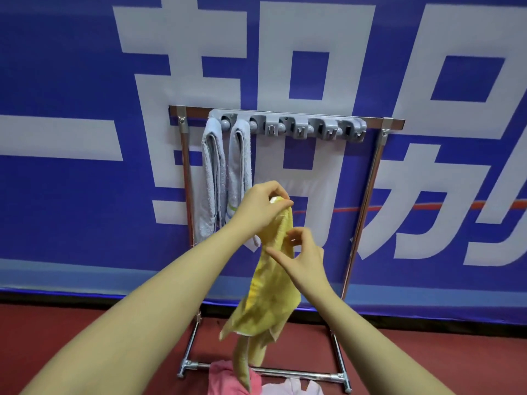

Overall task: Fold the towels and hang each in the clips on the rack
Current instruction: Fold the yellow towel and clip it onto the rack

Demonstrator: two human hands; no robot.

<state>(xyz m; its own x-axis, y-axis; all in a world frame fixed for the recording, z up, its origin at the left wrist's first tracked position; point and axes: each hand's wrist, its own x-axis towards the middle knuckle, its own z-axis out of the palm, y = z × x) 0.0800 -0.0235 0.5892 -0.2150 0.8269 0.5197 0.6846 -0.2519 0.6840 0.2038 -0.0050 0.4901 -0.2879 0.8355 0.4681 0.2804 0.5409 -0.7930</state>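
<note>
Step in hand, by judgement: folding of the third towel prior to hanging.

Yellow towel (268,283) held in the air in front of the rack (368,195), below the clip bar (288,125), touching neither. Left hand (262,208) uppermost, grip pinched on the towel's top end between thumb and fingertips. Right hand (303,259) just below, thumb and forefinger spread at the cloth's edge, remaining fingers curled behind; appears to nip the fabric, though the actual contact is hidden by the hand itself. Lower part of the towel hanging loose and twisted, tail reaching down towards the pink towel (228,377) and a pale one (293,387) on the floor at the rack's base.

Two grey towels (212,178) already hung in the leftmost clips, folded into narrow strips, lying side by side. Remaining clips to the right vacant.

Recommended for good execution:
- Untwist the hanging tail before any fold; at present bunched, not flat.
- Run the right hand down the edge to find a corner, then bring edge to edge lengthwise.
- Match the narrow width of the hung towels, so that the folded end fits a clip.
- Keep the left pinch firm at the top as the reference end.
- Lift the tail clear of the floor pile to avoid snagging.
- Offer the folded end to the next vacant clip, right of the second grey towel.
</note>
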